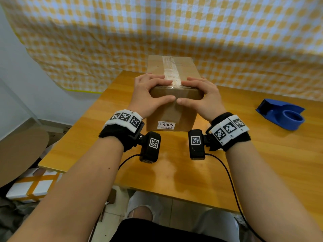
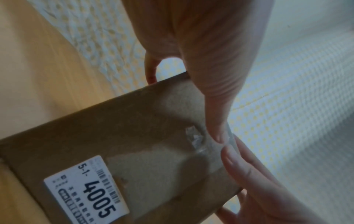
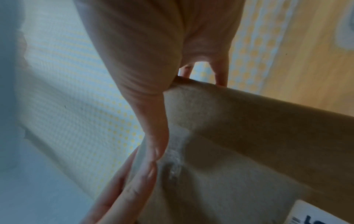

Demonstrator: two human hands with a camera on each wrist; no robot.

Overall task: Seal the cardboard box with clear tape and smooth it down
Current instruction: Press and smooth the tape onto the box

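Observation:
A brown cardboard box (image 1: pixel 173 110) with a white "4005" label (image 1: pixel 166 124) stands on the wooden table. A strip of clear tape (image 1: pixel 170 69) runs along its top seam and folds over the near edge. My left hand (image 1: pixel 168 90) and right hand (image 1: pixel 180 92) sit side by side on that near top edge, fingers flat on the top. Both thumbs press the front face, tips almost touching. In the left wrist view my left thumb (image 2: pixel 216 121) bears on the wrinkled tape end (image 2: pixel 197 141). The right wrist view shows the same tape end (image 3: pixel 175 159) beside my right thumb (image 3: pixel 153 136).
A blue tape dispenser (image 1: pixel 281 114) lies on the table (image 1: pixel 262 163) to the right of the box. A yellow checked cloth (image 1: pixel 174 32) hangs behind. White and orange boxes (image 1: pixel 33 187) sit on the floor at the left. Camera cables trail from both wrists.

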